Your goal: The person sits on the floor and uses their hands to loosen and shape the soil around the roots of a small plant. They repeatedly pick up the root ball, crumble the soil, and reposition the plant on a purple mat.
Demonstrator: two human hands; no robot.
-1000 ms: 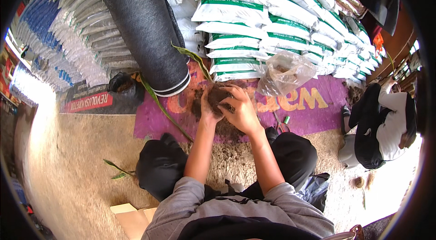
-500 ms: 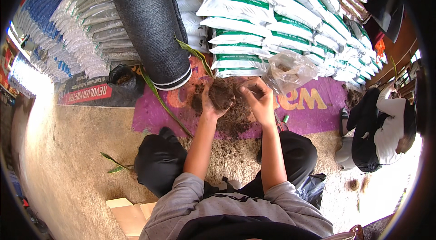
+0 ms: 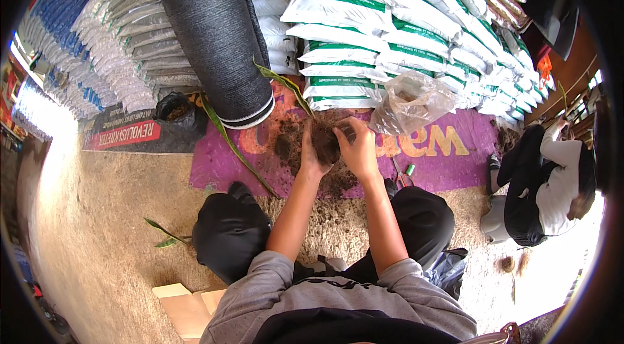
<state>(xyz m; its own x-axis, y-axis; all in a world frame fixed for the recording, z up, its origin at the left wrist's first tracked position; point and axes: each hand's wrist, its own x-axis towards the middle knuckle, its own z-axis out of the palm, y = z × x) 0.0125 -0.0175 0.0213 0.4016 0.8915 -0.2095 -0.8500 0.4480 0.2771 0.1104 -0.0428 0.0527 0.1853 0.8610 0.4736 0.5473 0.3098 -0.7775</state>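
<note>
Dark-brown, crumbly soil and roots, packed into a rounded clump (image 3: 324, 140), and both bare hands are on it! The clump is held just above the purple printed banner (image 3: 213, 165) on the floor, between the person's knees. Left hand (image 3: 313, 159): cupped, its grip wrapped about the clump's left side and underneath. Right hand (image 3: 359, 149): fingers bent in close, tips touching the clump's other side, a narrow grip; whether anything is pinched there, I can't tell. Just beyond, a long green leaf with yellow edges (image 3: 286, 86) leans up and leftward; its lower end meets the clump, though I can't see whether they're joined. Loose dark soil (image 3: 339, 184) lies scattered beneath the hands. Over to the right, red-handled scissors (image 3: 403, 179) rest beside a small green cylinder (image 3: 410, 169), and past them a crumpled clear plastic bag (image 3: 411, 105) sits against the stacked white-and-green sacks (image 3: 344, 51).
</note>
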